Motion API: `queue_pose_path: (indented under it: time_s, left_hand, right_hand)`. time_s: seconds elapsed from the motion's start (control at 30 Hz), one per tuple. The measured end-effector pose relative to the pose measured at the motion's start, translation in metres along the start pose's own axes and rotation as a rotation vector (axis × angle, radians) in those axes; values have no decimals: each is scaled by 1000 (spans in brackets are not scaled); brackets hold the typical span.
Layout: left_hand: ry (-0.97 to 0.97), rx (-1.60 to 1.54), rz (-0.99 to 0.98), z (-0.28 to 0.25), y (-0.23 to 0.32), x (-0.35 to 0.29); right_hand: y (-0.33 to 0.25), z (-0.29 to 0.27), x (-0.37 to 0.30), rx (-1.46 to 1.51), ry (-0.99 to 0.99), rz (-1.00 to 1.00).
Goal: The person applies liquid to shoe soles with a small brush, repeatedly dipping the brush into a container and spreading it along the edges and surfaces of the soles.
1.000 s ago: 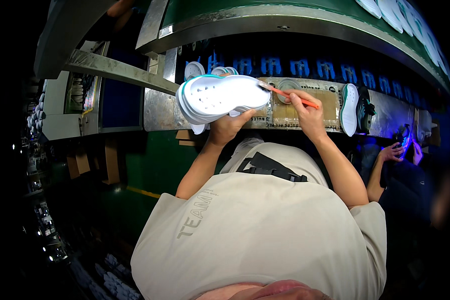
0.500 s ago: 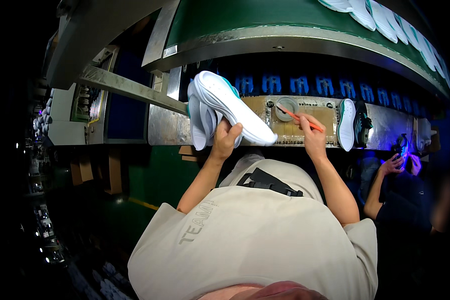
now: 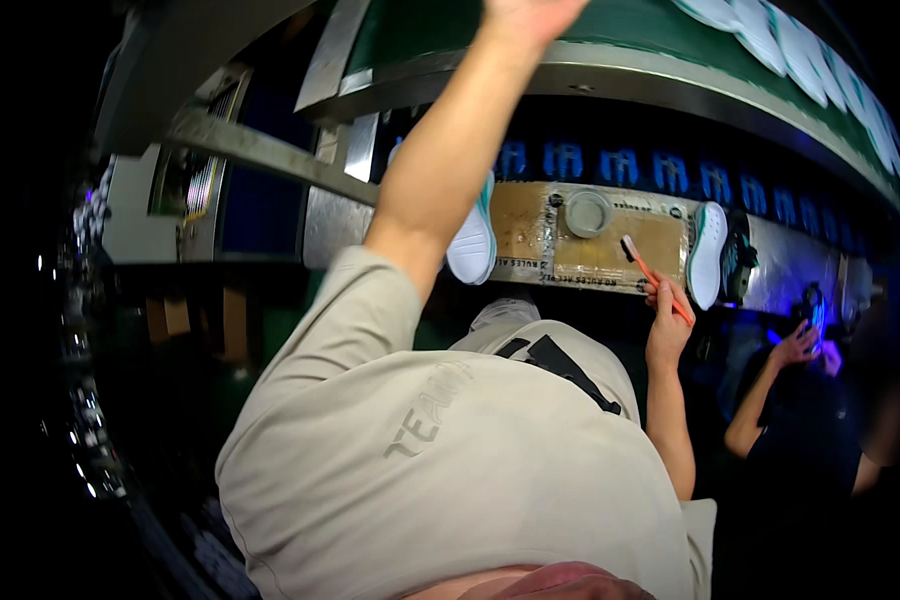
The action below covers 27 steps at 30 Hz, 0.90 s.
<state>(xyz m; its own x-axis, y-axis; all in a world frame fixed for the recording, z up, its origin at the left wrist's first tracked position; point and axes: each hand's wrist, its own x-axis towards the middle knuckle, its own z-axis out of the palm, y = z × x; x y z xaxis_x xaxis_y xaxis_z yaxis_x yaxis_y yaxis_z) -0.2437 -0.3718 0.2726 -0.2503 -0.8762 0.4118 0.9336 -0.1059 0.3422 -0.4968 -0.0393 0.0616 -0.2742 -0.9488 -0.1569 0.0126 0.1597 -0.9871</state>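
Note:
My right hand point(image 3: 668, 325) is closed around the orange handle of a toothbrush-like brush point(image 3: 654, 275), its dark bristles pointing up and left above the cardboard's lower part. My left arm stretches far forward over the raised green surface. Only the base of my left hand point(image 3: 535, 14) shows at the upper edge; its fingers are cut off from view. Under that forearm, a white shoe sole with a teal edge point(image 3: 473, 250) rests on the bench, partly hidden. A round cup of greyish liquid point(image 3: 588, 213) stands on the taped cardboard point(image 3: 525, 215).
Right of the cardboard stand a white sole point(image 3: 708, 257) and a dark shoe point(image 3: 737, 262). Blue holders point(image 3: 670, 172) line up behind the bench. Several white soles point(image 3: 795, 52) lie on the raised green surface point(image 3: 610, 25). A co-worker's hand point(image 3: 796, 345) is at the far right.
My left hand has swung forward and up from the bench, out past the upper edge; a sole it held is no longer seen there. My right hand has drawn the brush back from the cup.

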Motion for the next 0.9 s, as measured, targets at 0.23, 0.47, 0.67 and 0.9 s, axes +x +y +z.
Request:
queue_pose_path:
  time_s: [0.23,0.47,0.67,0.9]
  left_hand:
    - [343,1188,-59,-15,-18,-176]
    - [1223,2451,-391,-153,82,-368]
    - [1132,2127,-718,-226,153,-449]
    - [951,1837,-388,-173,163,-426]
  right_hand:
    - [15,10,6,-2,-69,11]
    - [13,22,33,-127,-215,6]
    - [-3,50,80,-352,-411,-144]
    - [-5,71,120,-782,-448,-233]
